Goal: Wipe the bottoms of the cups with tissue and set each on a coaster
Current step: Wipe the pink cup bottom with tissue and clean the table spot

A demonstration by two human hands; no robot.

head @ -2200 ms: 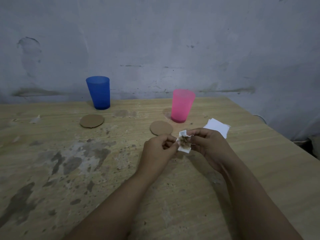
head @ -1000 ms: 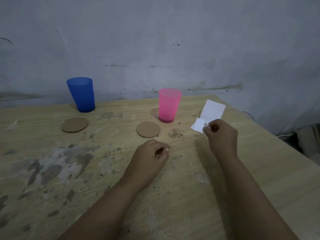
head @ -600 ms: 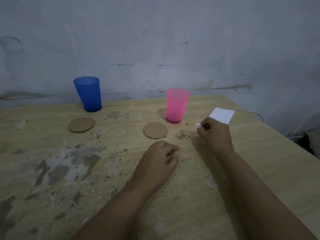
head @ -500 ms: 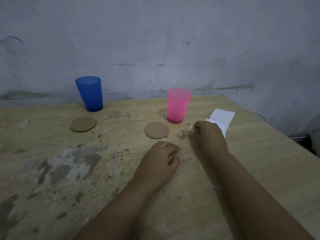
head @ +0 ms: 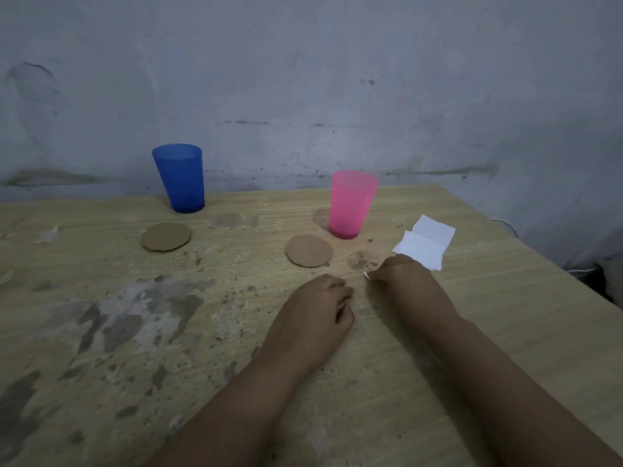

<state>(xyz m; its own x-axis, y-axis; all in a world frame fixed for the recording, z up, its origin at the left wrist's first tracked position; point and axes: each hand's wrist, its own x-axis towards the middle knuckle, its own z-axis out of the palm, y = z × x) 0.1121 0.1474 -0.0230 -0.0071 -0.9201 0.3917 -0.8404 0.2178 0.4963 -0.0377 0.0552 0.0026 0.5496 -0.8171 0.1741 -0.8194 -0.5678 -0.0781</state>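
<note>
A blue cup (head: pixel 180 178) stands upright at the back left of the table, a pink cup (head: pixel 352 203) at the back middle. Each has a round brown coaster in front of it: the left coaster (head: pixel 166 236) and the right coaster (head: pixel 309 251), both bare. My right hand (head: pixel 403 281) lies low on the table near the right coaster and pinches a small scrap of white tissue (head: pixel 367 275). My left hand (head: pixel 313 318) rests on the table beside it, fingers curled under, with nothing visible in it.
A folded white tissue sheet (head: pixel 426 242) lies just behind my right hand. Brown crumbs (head: pixel 360 261) are scattered between the right coaster and that hand. The wooden table (head: pixel 118 332) is stained and flaking at the left; its right edge runs diagonally. A wall stands close behind.
Both hands held a dirty tissue together. The right hand then carried it right to the white sheet and came back toward the coaster with a small scrap. The left hand settled on the table.
</note>
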